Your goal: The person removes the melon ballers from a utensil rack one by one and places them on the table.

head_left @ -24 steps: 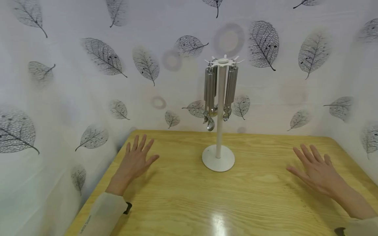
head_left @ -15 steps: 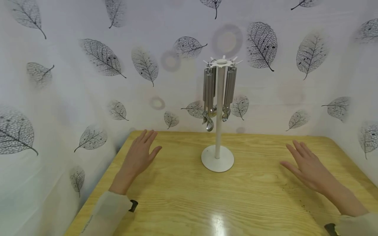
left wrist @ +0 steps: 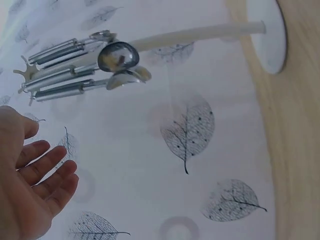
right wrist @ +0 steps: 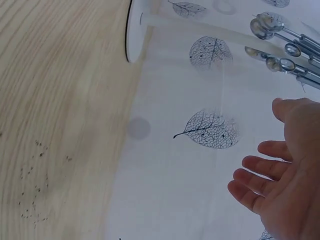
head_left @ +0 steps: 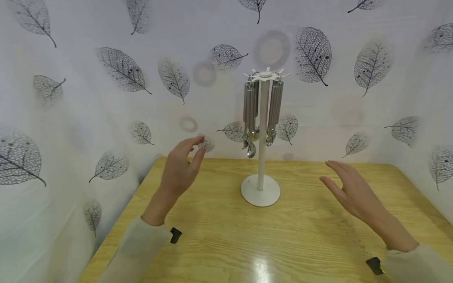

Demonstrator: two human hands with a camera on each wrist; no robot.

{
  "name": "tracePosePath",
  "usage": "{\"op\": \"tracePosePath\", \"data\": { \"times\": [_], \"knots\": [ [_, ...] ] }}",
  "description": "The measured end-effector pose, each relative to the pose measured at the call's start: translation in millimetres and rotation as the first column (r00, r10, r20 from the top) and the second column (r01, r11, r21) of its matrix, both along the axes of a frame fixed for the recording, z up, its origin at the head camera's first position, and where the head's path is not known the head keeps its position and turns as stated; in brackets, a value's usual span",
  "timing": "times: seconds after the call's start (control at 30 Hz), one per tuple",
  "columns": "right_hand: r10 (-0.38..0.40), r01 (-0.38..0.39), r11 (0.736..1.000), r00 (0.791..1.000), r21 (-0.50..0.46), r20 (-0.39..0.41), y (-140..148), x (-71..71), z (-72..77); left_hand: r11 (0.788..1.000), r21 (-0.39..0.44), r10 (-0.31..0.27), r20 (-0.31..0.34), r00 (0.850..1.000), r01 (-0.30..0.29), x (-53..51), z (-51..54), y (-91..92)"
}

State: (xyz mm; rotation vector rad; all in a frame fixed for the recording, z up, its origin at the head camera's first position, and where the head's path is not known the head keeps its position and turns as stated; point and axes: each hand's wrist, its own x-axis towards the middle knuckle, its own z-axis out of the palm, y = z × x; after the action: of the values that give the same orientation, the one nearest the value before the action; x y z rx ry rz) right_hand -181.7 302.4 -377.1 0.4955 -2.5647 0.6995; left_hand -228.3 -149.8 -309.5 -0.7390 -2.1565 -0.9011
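Observation:
A white rack [head_left: 262, 165] with a round base stands upright on the table, its spoked top hung with several metal-handled measuring spoons [head_left: 251, 114]. My left hand [head_left: 179, 167] is in the air to the left of the rack, fingers loosely bent, thumb apart, nothing held. To the right, my right hand [head_left: 357, 192] hovers above the table with fingers and thumb extended towards the rack, holding nothing. In the left wrist view the spoon bowls [left wrist: 118, 56] hang beyond the fingers; in the right wrist view small spoon bowls [right wrist: 287, 64] appear past the thumb.
The wooden table [head_left: 226, 236] has rounded back corners. Behind and to the left hangs a white leaf-print curtain [head_left: 141, 70]. Small dark specks [right wrist: 37, 190] lie on the tabletop on the right side.
Both hands have moved inward towards the rack, and the left has also risen. Its spread fingers have bent, while the right fingers have closed together. The rack stays put.

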Motion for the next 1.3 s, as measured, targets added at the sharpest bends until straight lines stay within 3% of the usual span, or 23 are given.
{"op": "tracePosePath", "data": {
  "times": [0.13, 0.33, 0.5, 0.7, 1.07, 1.3],
  "knots": [
    [-0.006, 0.005, 1.0, 0.999, -0.009, -0.053, -11, 0.4, 7.3, 0.995, 0.083, -0.059, 0.031, 0.998, 0.057, 1.2, 16.4, 16.4],
    [0.004, -0.007, 1.0, 0.992, -0.027, -0.125, -28, -1.3, 19.9, 0.984, 0.145, -0.11, 0.06, 0.992, 0.1, 1.7, 41.2, 38.5],
    [0.014, -0.026, 0.998, 0.982, -0.062, -0.188, -43, -6.9, 32.3, 0.977, 0.169, -0.138, 0.036, 0.99, 0.13, 0.4, 59.7, 54.3],
    [0.019, -0.04, 0.993, 0.981, -0.107, -0.194, -58, -15.8, 48.1, 0.964, 0.189, -0.191, 0.005, 0.982, 0.186, -2.2, 79.3, 73.1],
    [0.039, -0.095, 0.972, 0.968, -0.217, -0.249, -82, -31.6, 70.8, 0.936, 0.318, -0.191, 0.096, 0.977, 0.152, -16.8, 106.7, 102.0],
    [0.029, -0.103, 0.954, 0.967, -0.282, -0.254, -93, -37.4, 84.8, 0.919, 0.361, -0.208, 0.106, 0.972, 0.157, -21.7, 120.6, 122.7]
  ]
}}
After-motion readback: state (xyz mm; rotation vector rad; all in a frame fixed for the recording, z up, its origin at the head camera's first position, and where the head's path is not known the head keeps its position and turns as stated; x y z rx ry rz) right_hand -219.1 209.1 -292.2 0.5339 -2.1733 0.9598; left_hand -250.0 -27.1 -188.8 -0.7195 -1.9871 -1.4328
